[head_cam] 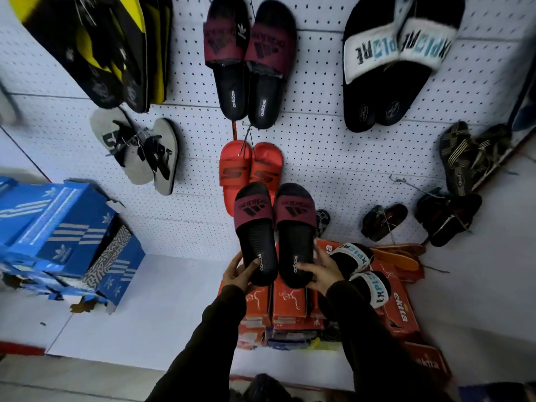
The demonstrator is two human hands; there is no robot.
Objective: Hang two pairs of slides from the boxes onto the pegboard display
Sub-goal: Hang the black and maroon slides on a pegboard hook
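Gripping ribbed black, maroon-strapped slides (275, 233) in left hand (236, 274), right hand (322, 271)

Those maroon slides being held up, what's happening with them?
A person is holding a pair of maroon-strapped black slides up against the white pegboard, the left hand on the left slide and the right hand on the right slide. They sit just in front of a hanging red pair. A matching maroon pair already hangs higher up. Orange shoe boxes are stacked below, with a black-and-white pair lying on them.

White perforated wall (333, 146) (dimly lit) meets pale floor (162, 300).
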